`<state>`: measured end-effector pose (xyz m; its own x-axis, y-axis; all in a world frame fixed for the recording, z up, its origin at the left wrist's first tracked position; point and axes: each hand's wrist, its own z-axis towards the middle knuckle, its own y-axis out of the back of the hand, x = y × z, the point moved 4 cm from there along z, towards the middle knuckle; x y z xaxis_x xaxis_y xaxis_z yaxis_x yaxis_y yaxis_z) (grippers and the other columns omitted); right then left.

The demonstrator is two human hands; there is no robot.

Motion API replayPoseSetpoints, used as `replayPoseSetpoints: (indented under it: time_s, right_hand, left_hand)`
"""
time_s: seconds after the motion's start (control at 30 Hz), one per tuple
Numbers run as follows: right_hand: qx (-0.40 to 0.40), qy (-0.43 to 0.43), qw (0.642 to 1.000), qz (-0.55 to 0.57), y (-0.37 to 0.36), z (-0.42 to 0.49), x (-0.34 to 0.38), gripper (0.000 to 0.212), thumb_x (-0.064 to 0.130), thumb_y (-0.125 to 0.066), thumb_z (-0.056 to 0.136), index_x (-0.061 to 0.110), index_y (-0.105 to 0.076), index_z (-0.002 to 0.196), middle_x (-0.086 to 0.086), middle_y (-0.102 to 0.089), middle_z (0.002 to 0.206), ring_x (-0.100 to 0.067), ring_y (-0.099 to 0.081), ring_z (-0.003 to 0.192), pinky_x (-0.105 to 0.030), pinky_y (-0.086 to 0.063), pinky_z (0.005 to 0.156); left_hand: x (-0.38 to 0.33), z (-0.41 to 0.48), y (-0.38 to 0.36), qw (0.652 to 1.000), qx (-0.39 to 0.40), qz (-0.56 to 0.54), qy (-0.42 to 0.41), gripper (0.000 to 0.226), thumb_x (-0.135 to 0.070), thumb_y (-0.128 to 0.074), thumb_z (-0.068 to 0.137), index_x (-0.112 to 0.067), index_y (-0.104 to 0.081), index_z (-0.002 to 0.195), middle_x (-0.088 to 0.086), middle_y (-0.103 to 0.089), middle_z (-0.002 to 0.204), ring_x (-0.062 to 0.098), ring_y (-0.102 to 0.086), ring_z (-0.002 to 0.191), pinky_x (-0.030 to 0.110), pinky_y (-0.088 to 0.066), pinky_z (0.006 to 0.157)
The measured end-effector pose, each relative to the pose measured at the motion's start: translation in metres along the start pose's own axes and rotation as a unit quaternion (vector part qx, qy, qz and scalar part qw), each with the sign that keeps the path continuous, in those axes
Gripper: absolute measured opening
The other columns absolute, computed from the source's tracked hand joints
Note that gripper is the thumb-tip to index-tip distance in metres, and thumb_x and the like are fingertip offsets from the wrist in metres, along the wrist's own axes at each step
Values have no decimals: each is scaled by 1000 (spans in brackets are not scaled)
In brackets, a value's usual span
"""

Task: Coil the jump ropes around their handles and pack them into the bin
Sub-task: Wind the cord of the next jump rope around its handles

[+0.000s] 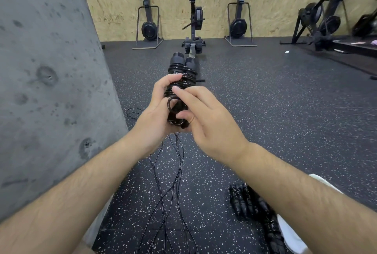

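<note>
A pair of black jump-rope handles [181, 64] stands side by side in front of me, wound with turns of glossy black rope [184, 79]. My left hand [157, 117] grips the bundle from the left, thumb across the coils. My right hand [206, 119] pinches a small loop of the rope's end [172, 105] against the lower part of the bundle. Loose black ropes [173, 172] trail on the floor below my hands. A coiled bundle of handles [243, 200] lies on the floor at the lower right, partly hidden by my right forearm. No bin is in view.
A grey concrete pillar [47, 82] rises close on the left. A rowing machine [193, 29] stretches straight ahead, with two ski trainers [150, 27] against the wooden wall and more machines at the right. A white shoe [293, 239] shows at the bottom right.
</note>
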<state>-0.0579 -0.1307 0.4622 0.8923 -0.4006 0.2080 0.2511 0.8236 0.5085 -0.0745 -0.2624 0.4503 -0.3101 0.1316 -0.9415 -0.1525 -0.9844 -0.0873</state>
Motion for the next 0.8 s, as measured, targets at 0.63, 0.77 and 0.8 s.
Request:
replayPoseSetpoints:
  time_s: [0.63, 0.77, 0.8]
  right_hand:
    - [24, 84, 989, -118, 0, 0, 0, 39, 2, -57, 97, -9, -55, 134, -22, -60, 117, -34, -55, 95, -41, -47, 88]
    - [-30, 72, 991, -112, 6, 3, -1, 32, 0, -57, 95, -7, -63, 125, -19, -63, 107, -34, -59, 94, -36, -49, 88]
    - [-45, 59, 993, -87, 10, 4, 0, 29, 2, -56, 96, -7, -64, 123, -18, -64, 106, -33, -60, 95, -35, -49, 90]
  left_hand:
    - [-4, 2, -4, 998, -28, -56, 28, 40, -8, -33, 105, -37, -51, 127, 2, -70, 96, 15, -63, 77, 30, -54, 64]
    - [-7, -1, -8, 997, -14, -73, 22, 34, -12, -31, 107, -32, -48, 129, 2, -70, 100, 16, -64, 78, 36, -54, 60]
    - [-8, -1, -8, 996, -9, -85, 20, 35, -11, -29, 106, -30, -47, 129, 2, -70, 101, 16, -65, 77, 36, -54, 57]
